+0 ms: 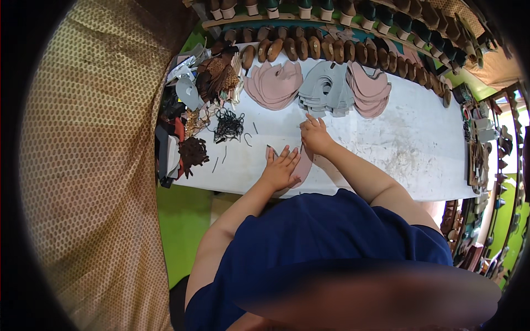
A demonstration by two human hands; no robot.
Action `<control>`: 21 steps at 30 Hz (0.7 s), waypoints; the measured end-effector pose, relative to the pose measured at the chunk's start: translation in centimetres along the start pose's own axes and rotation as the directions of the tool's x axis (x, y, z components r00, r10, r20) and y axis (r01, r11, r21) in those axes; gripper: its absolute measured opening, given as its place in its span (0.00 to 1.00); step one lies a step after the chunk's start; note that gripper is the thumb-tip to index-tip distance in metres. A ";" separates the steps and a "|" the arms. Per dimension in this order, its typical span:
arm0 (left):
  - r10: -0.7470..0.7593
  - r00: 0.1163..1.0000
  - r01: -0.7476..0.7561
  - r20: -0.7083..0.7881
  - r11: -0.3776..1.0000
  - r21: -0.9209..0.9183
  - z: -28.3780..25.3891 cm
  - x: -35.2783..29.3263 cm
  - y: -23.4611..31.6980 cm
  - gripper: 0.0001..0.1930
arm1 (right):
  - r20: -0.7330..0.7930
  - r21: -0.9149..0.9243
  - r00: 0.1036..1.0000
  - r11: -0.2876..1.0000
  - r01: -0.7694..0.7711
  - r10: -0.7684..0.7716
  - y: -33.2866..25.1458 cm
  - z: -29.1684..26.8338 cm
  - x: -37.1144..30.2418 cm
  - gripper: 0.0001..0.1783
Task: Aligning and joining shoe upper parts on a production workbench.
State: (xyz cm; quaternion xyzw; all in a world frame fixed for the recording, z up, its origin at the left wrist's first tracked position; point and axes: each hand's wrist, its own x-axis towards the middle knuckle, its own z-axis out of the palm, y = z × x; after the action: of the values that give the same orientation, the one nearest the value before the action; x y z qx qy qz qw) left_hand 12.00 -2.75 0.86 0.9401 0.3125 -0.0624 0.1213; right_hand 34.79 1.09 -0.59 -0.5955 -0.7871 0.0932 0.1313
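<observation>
On the white table, a pink curved leather-like piece (303, 165) lies close to my body. My left hand (281, 170) is spread flat with fingers apart, pressing on the left side of that piece. A short dark strip (274, 150) shows by its fingertips. Over the piece's far end, my right hand (316, 136) is bent with its fingers drawn together. A thin dark line runs along the piece below it; what the fingers pinch is too small to make out. Ahead lie stacks of pink cut pieces (273, 88), grey cut pieces (326, 91) and more pink pieces (369, 94).
Left of my hands lie a tangle of black strips (228, 124), several loose strips and a dark brown bundle (193, 153). Brown shoe lasts (314, 47) line the table's far edge, below a shelf of heeled shoes (305, 9). A patterned curtain (94, 165) hangs at left.
</observation>
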 end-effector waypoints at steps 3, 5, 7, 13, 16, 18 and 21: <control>-0.008 1.000 0.008 0.006 1.000 -0.020 -0.3 0.2 0.0 0.40 | 0.007 -0.046 1.000 0.999 -0.004 0.004 -0.1 0.1 0.2 0.11; -0.012 1.000 0.012 -0.008 1.000 -0.026 -0.3 0.3 0.0 0.40 | 0.024 -0.046 1.000 0.999 -0.002 0.003 -0.1 -0.1 0.3 0.09; -0.016 1.000 0.015 -0.022 0.999 -0.032 -0.9 0.4 0.2 0.40 | 0.018 -0.026 1.000 1.000 -0.012 0.012 -0.1 -0.1 0.3 0.08; -0.014 0.999 0.013 -0.040 0.999 -0.034 -0.9 1.4 0.2 0.39 | 0.066 0.049 0.997 0.997 -0.053 0.050 0.2 -0.5 0.2 0.08; 0.061 0.993 -0.065 -0.100 0.997 -0.037 -0.3 1.6 0.0 0.40 | 0.086 0.070 0.994 0.995 -0.073 0.067 -0.1 -0.9 0.1 0.07; 0.042 0.997 -0.044 -0.060 0.999 -0.030 -0.2 1.8 0.0 0.42 | 0.094 0.078 0.993 0.994 -0.082 0.074 -0.1 -0.9 0.1 0.06; 0.028 0.998 -0.030 -0.048 0.999 -0.029 -0.2 1.8 -0.1 0.42 | 0.097 0.071 0.992 0.993 -0.093 0.086 0.1 -0.6 0.1 0.06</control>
State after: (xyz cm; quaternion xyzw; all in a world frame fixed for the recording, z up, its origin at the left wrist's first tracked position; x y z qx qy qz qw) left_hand 13.34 -1.61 0.65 0.9438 0.3025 -0.0335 0.1289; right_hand 35.02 1.16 -0.02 -0.6197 -0.7608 0.1564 0.1125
